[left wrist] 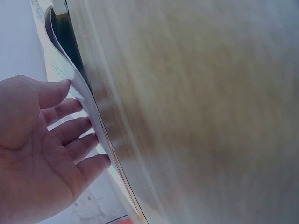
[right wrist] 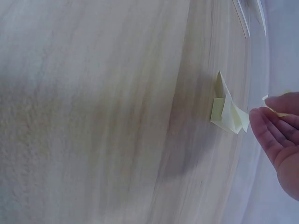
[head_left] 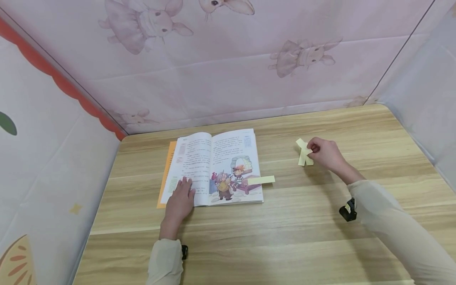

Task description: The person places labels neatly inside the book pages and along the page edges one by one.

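1. It looks like the step in hand is picking up a thin yellow strip of paper. The right hand (head_left: 327, 153) pinches a small bit of yellow paper (right wrist: 282, 114) between its thumb and fingers, right of the middle in the head view.
2. The left hand (head_left: 180, 200) lies spread out, palm down, on the left page of the open book (head_left: 228, 148), left of the middle and low in the frame. It seems to keep the page flat.
3. The next move, I think, calls for a soft pull, so that just one strip comes away (thin paper can crease or stick to its neighbour). I cannot tell if the pinched bit is free from the rest.
4. The crossed yellow strips (head_left: 302, 152) sit on the wooden tabletop (head_left: 256, 241), right at the tips of the right hand and well apart from the left hand.
5. The book is left of the middle, under the left hand and well apart from the right one.
6. One lone yellow strip (head_left: 261, 180) lies across the lower right edge of the book, poking out over the tabletop, between the two hands.
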